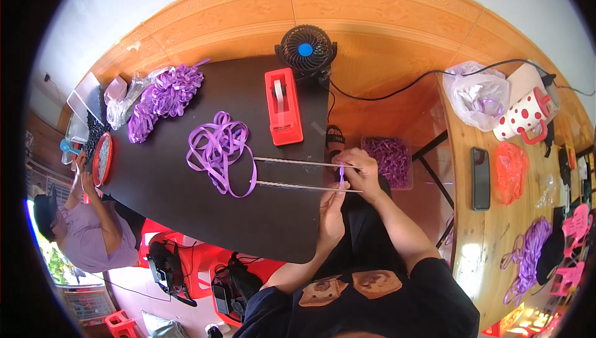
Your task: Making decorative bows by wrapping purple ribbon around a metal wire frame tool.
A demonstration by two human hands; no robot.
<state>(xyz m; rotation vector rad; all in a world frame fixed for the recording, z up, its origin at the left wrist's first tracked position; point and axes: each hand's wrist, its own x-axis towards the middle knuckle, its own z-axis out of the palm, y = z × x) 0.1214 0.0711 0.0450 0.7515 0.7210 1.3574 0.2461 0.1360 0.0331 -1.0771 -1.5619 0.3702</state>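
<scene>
Two thin metal rods, twisted along part of their length, run side by side from the dark table past its right edge. A short stretch of purple ribbon spans the rods near their right ends. My left hand pinches this ribbon by the lower rod, fingertips pressed together. Over the upper rod, my right hand is closed with bent fingers at the ribbon; its exact grip is partly hidden. A loose heap of purple ribbon lies on the table, one loop passing by the rods' left ends.
On the dark table stand a red tape dispenser and a black fan. More purple ribbon lies far left. Below the edge sits a bin of purple pieces. A wooden table is right; another person works left.
</scene>
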